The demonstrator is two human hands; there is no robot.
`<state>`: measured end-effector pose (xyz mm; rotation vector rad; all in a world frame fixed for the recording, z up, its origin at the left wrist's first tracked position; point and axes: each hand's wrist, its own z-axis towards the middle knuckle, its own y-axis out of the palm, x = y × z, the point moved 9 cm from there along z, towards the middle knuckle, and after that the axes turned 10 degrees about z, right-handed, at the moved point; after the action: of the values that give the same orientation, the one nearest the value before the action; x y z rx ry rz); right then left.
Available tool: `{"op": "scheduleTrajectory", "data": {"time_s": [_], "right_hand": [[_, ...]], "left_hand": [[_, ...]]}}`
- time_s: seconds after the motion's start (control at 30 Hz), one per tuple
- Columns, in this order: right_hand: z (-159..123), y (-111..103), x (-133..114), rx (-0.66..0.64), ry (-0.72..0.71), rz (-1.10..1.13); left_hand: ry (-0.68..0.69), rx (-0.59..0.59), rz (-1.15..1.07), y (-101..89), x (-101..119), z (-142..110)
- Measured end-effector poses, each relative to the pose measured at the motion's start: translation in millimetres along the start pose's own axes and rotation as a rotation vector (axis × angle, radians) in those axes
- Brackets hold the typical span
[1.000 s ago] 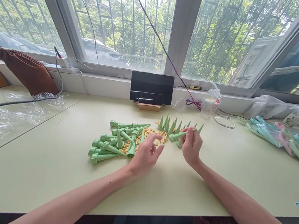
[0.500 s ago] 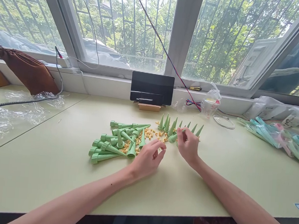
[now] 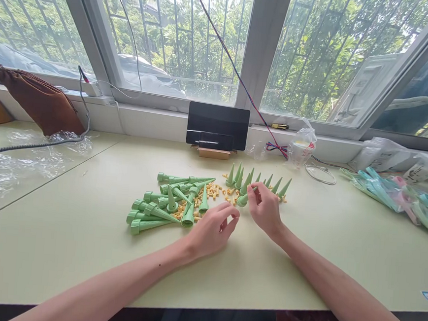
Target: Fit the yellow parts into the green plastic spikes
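My right hand (image 3: 265,206) is closed in a pinch on a green plastic watering spike (image 3: 242,201), held tilted with its wide end toward the left. My left hand (image 3: 214,227) rests low over the table, thumb and forefinger curled together; whether something small is between them is hidden. Left of it lies a pile of green spikes (image 3: 154,210), some with ribbed caps. Small yellow plastic pieces (image 3: 215,191) are scattered between the pile and my hands. Behind my right hand several green cones (image 3: 238,175) stand point up in rows.
A black tablet (image 3: 218,123) leans on a stand at the back. A plastic-bagged cup (image 3: 301,150) and a coiled white cable (image 3: 320,174) are behind on the right. Bagged coloured items (image 3: 392,194) lie far right. A brown pouch (image 3: 43,100) and clear wrap (image 3: 32,158) are at left.
My right hand has moved slightly left with the green spike, closer to my left hand. My left hand has barely moved.
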<state>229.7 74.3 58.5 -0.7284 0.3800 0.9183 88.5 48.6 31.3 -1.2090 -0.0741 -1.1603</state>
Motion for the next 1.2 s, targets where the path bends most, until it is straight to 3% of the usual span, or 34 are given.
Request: {"op": "scheduleTrajectory", "data": {"time_s": [0.7, 1.2], "right_hand": [[1, -6, -10, 0.059, -0.162, -0.164], [1, -8, -16, 0.077, -0.174, -0.269]], "left_hand": [[0.073, -0.053, 0.099, 6.2, 6, -2], [0.099, -0.053, 0.133, 7.1, 7, -1]]}}
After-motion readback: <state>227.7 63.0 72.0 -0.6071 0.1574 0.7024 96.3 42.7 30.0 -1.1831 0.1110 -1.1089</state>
